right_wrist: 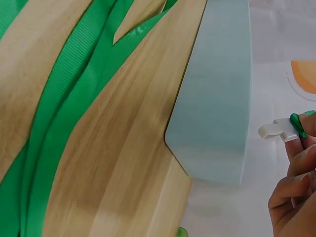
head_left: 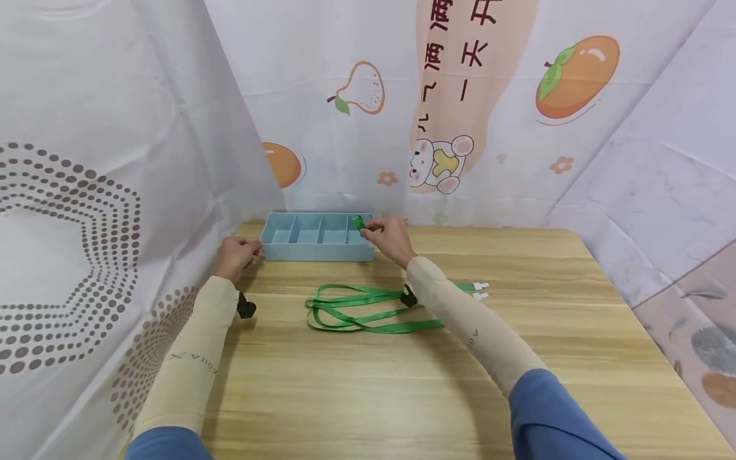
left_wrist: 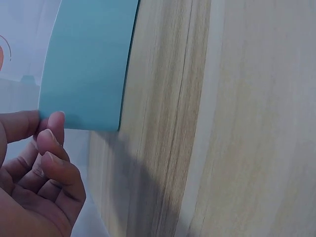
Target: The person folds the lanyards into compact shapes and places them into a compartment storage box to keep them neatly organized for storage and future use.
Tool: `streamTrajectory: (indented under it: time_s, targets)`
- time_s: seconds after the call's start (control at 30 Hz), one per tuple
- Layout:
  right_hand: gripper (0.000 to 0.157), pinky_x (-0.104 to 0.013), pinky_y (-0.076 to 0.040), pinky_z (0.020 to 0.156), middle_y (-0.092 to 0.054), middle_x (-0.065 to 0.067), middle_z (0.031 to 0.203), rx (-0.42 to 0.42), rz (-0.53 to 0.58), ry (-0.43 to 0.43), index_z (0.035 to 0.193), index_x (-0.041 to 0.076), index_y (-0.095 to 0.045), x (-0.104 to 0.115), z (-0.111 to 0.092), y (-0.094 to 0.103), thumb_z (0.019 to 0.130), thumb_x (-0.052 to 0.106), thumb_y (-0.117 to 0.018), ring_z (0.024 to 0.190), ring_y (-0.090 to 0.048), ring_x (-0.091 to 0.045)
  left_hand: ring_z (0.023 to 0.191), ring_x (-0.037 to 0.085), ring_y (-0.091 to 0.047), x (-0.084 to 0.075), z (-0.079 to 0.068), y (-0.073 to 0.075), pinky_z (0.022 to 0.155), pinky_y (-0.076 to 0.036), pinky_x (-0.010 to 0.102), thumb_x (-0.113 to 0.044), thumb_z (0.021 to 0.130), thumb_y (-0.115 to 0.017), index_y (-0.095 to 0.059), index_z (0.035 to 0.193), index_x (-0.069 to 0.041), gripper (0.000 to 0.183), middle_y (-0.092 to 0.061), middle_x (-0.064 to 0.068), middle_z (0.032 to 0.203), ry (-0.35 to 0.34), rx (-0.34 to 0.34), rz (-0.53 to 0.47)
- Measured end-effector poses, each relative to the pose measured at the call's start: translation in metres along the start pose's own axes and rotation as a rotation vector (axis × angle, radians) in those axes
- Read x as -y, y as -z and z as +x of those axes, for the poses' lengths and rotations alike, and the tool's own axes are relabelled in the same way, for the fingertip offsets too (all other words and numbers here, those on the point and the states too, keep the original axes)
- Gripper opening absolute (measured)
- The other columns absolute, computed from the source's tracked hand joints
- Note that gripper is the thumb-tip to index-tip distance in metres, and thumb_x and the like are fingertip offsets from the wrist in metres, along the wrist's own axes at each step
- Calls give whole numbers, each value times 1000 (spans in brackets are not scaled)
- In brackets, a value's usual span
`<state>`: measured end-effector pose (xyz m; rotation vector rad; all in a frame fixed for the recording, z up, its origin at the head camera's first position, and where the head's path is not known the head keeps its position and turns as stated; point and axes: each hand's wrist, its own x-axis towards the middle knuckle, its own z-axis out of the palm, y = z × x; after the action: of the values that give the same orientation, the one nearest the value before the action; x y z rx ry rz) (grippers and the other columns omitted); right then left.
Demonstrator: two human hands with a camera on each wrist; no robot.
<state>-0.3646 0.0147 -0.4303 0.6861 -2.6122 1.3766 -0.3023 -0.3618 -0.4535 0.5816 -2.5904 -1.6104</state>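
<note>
My right hand [head_left: 393, 239] pinches a small green lanyard [head_left: 358, 222], folded short, above the right end of a light blue divided box [head_left: 319, 253]. In the right wrist view, a white plastic clip [right_wrist: 279, 129] sticks out of the green fold between the fingertips. At the box's left end my left hand [head_left: 234, 255] grips the upper corner; the left wrist view shows thumb and finger pinching the rim, the other fingers curled. More green lanyards [head_left: 345, 324] lie loosely looped on the table in front of the box, partly hidden under the right forearm.
White clips [head_left: 480, 286] end the lanyards on the right. The wooden table [head_left: 345, 396] meets a printed fabric backdrop [head_left: 322, 166] behind the box, and another white cloth [head_left: 69, 268] hangs along the left. Black wrist cameras [head_left: 246, 308] hang under both forearms.
</note>
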Motion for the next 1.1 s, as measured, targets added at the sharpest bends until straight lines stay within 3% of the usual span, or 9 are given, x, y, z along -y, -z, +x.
streamTrajectory:
  time_s: [0.23,0.53,0.83,1.1]
  targets:
    - [21,-36,-55,77,-77,-6,102,-6,7,-62,108,7,-80,-6,6,-8,96,24,-76,87,-68,-19,63,17,-59,5,1,-2,57,-50,32,-32,105,-62,-67,117,5,39,-73,18,98,0,9,-9]
    - [18,-33,-53,65,-77,-5,93,-62,-29,-140,101,7,-81,-7,21,-18,96,24,-76,74,-67,-18,64,17,-59,7,4,-3,55,-49,29,-32,105,-62,-67,113,4,37,-73,17,95,-12,-5,-19]
    - [17,-38,-56,78,-77,-6,100,-13,-171,-165,103,8,-80,-15,29,-25,97,23,-75,87,-69,-21,63,16,-59,8,3,-3,54,-48,28,-31,105,-62,-67,115,5,38,-73,20,98,-22,0,-23]
    - [16,-39,-56,80,-76,-6,102,25,-274,-171,103,9,-81,-17,35,-32,96,22,-76,89,-69,-22,61,15,-56,9,6,-2,51,-45,28,-33,105,-61,-69,112,3,37,-72,19,97,-14,-8,-19]
